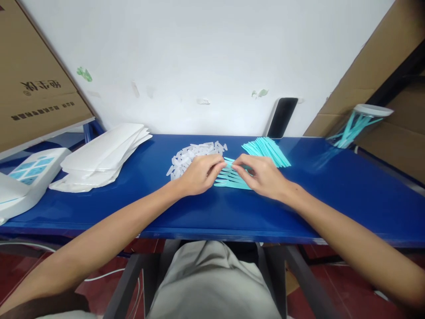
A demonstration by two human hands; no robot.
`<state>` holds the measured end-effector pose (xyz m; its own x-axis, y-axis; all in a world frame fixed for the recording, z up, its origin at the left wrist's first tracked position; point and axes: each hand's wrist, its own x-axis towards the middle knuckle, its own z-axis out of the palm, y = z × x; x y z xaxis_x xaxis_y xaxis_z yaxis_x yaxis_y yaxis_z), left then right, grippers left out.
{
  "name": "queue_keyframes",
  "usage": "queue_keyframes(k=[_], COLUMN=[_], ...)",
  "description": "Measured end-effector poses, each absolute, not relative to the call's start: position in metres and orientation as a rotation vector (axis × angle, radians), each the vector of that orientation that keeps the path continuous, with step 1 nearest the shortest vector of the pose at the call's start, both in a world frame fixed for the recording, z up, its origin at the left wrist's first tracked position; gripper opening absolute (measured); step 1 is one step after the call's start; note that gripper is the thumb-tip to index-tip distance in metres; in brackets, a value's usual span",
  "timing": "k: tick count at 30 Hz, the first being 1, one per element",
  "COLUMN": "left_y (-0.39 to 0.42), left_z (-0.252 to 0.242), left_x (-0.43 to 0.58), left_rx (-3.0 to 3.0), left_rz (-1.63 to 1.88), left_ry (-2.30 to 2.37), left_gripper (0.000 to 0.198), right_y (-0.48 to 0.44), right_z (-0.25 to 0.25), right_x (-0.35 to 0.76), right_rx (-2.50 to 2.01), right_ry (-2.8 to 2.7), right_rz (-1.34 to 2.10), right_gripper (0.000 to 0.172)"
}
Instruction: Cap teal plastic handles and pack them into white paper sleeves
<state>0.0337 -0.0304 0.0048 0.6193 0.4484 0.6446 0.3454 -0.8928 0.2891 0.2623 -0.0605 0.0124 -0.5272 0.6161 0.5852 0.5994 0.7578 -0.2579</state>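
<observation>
My left hand and my right hand meet above the table, each with thumb and forefinger pinched. A thin teal plastic stick shows between the fingertips, its right part inside my right hand's pinch. Whatever my left fingertips hold at its left end is too small to make out. Below the hands lie several teal sticks in a rough row, partly covered. Left of them spreads a heap of small translucent white plastic pieces. Behind my right hand is a fanned pile of teal sticks.
On the blue table, white paper bags and a white box with blue panels lie left. A phone-like black-and-white object leans on the wall. A clear tub with teal sticks stands right. Cardboard flanks the left.
</observation>
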Motion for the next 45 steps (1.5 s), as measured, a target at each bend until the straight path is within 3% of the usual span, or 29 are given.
queue_keyframes(k=[6, 12, 19, 24, 29, 33, 45], left_y=[-0.015, 0.000, 0.002, 0.000, -0.007, -0.006, -0.001], left_z=[0.018, 0.023, 0.020, 0.015, 0.009, 0.002, 0.014], left_x=[0.008, -0.012, -0.013, -0.005, 0.006, 0.008, -0.001], left_rx=[3.258, 3.280, 3.211, 3.119, 3.076, 3.117, 3.138], left_rz=[0.888, 0.465, 0.108, 0.155, 0.249, 0.283, 0.441], left_ry=[0.521, 0.977, 1.026, 0.867, 0.797, 0.908, 1.149], left_gripper=[0.038, 0.036, 0.039, 0.027, 0.034, 0.043, 0.034], right_y=[-0.069, -0.072, -0.064, -0.058, -0.058, -0.056, -0.048], right_z=[0.014, 0.010, 0.017, 0.018, 0.019, 0.019, 0.014], right_x=[0.263, 0.256, 0.267, 0.273, 0.275, 0.275, 0.279], right_rx=[-0.815, -0.862, -1.103, -1.100, -1.222, -1.233, -1.094], right_ry=[-2.573, -2.777, -2.759, -2.745, -2.725, -2.697, -2.456], right_rz=[0.058, 0.003, 0.162, 0.259, 0.309, 0.413, 0.083], right_gripper=[0.018, 0.027, 0.017, 0.023, 0.030, 0.026, 0.011])
